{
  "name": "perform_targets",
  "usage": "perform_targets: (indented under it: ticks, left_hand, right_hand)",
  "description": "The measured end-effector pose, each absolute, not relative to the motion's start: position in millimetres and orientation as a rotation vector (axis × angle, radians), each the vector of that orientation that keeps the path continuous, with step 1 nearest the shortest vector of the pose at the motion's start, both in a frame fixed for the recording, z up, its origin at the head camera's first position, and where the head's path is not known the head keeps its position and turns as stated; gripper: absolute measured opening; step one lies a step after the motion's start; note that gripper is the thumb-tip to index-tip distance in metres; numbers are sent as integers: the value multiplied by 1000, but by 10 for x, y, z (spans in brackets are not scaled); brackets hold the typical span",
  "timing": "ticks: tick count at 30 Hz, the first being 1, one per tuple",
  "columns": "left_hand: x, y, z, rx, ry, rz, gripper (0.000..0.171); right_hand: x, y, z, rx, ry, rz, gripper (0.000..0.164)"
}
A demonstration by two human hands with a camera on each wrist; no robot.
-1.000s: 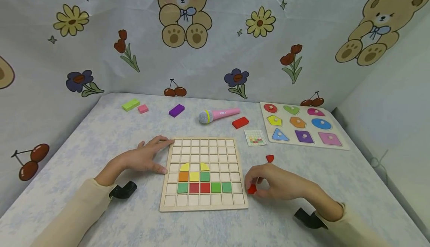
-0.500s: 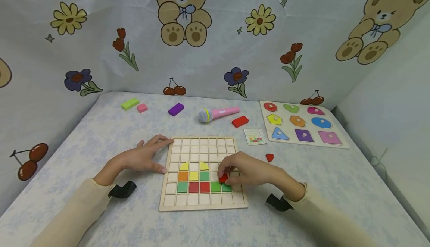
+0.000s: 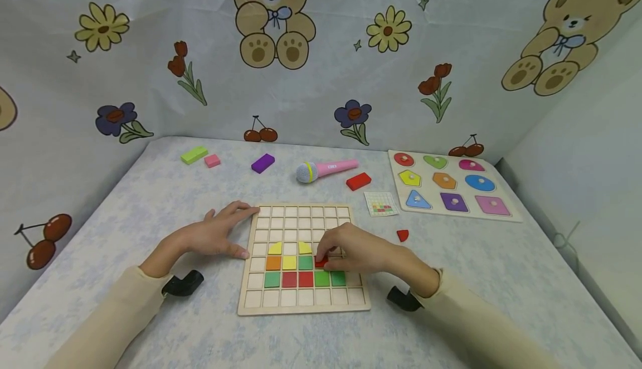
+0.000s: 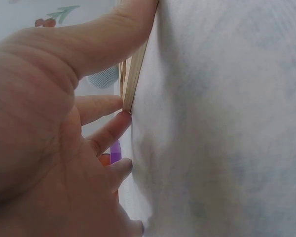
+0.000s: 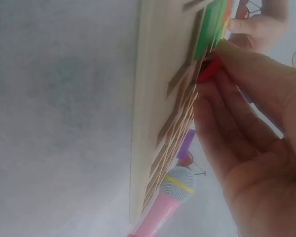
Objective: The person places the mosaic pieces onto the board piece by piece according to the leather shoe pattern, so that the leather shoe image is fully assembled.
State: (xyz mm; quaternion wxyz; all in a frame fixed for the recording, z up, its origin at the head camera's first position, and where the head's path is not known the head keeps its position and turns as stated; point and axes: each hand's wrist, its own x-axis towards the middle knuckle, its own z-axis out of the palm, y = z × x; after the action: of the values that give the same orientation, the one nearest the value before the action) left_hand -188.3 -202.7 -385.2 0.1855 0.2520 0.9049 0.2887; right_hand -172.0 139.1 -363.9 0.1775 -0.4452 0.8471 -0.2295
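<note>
A wooden grid board [image 3: 305,302] lies on the table, with yellow, orange, green and red tiles set in its cells. My right hand [image 3: 358,249] pinches a small red tile [image 3: 321,262] between thumb and fingers, over the cell right of a green tile [image 3: 305,263]. In the right wrist view the red tile [image 5: 210,70] is tilted, close over the grid, partly covered by the fingers. My left hand [image 3: 217,235] rests at the board's left edge, fingers spread and thumb touching the rim. The left wrist view shows its fingertips [image 4: 122,118] against the board's side.
A red quarter-round tile [image 3: 403,236] and a small pattern card [image 3: 381,204] lie right of the board. Behind are a pink toy microphone [image 3: 326,170], a red block [image 3: 358,181], a purple block [image 3: 263,163], a green block [image 3: 194,155] and a shape puzzle [image 3: 453,188].
My right hand has carried the red tile leftward from beside the board's right edge to a cell next to the green tile. My left hand stays at the left edge.
</note>
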Motion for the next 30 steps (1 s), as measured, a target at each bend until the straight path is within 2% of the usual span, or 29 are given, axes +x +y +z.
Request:
perform_targets:
  ticks: [7, 16, 20, 30]
  left_hand:
    - [-1890, -2032, -3842, 706, 2549, 812, 98]
    - [-1901, -2026, -3854, 694, 2556, 793, 98]
    - [-1894, -2028, -3855, 704, 2553, 790, 97]
    - [-1889, -2026, -3857, 701, 2562, 787, 97]
  right_hand:
    - [-1655, 1388, -3623, -1325, 2483, -494, 10]
    - [-1484, 1580, -3556, -1250, 2572, -416, 31]
    - [-1497, 1724, -3500, -1215, 2596, -502, 30]
    - [-1860, 2377, -3474, -718, 2754, -486, 37]
